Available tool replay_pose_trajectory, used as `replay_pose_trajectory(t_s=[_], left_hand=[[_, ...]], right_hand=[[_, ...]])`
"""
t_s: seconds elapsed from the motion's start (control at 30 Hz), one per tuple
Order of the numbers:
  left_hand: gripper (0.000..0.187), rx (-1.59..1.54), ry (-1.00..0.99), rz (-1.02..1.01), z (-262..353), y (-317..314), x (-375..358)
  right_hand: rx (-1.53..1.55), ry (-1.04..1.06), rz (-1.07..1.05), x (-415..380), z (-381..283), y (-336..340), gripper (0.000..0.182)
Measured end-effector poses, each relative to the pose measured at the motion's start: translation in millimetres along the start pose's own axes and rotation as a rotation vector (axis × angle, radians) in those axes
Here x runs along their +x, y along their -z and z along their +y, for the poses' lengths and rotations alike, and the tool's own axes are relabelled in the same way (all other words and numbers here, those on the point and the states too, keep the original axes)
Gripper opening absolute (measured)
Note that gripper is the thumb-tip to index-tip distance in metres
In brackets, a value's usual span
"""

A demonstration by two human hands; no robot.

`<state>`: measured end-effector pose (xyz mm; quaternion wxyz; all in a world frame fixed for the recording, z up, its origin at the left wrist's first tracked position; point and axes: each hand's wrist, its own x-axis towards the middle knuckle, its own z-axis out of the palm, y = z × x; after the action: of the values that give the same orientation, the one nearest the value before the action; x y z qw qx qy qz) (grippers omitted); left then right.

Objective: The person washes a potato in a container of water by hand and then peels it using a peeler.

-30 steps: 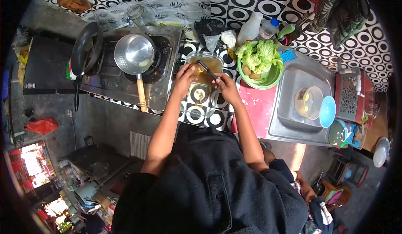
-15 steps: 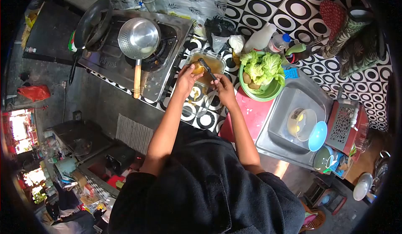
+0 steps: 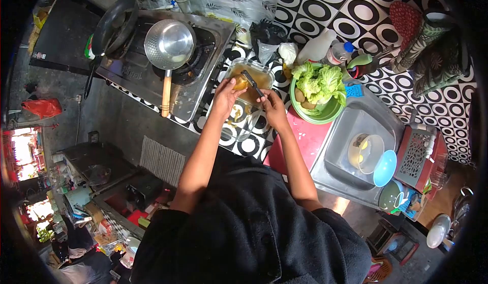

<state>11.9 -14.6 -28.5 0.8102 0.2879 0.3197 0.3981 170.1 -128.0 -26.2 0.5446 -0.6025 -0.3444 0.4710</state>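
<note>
My left hand is closed around a yellow-brown potato, partly covered by its fingers. In my right hand is a black peeler, its head right at the potato's upper side. Both hands are over the near part of a clear rectangular container filled with brownish water. Nearer to me, peelings lie in a clear tray on the patterned counter. A green basin with leafy lettuce and brown potatoes stands to the right of my right hand.
At left, a saucepan with a wooden handle sits on the stove, beside a dark frying pan. A red board adjoins the metal sink, which holds a clear bowl and a blue bowl. Bottles line the back wall.
Both hands stay almost in place, with the peeler still against the potato. The whole view has shifted very slightly.
</note>
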Motion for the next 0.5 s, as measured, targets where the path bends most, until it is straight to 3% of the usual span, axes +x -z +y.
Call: replay_pose_trajectory(t_s=[0.33, 0.5], left_hand=[[0.025, 0.050, 0.011, -0.018, -10, -4, -8], [0.026, 0.021, -0.009, -0.003, -8, 3, -3]], right_hand=[[-0.117, 0.152, 0.061, 8, 5, 1, 0.021], [-0.073, 0.078, 0.037, -2, 3, 1, 0.021]])
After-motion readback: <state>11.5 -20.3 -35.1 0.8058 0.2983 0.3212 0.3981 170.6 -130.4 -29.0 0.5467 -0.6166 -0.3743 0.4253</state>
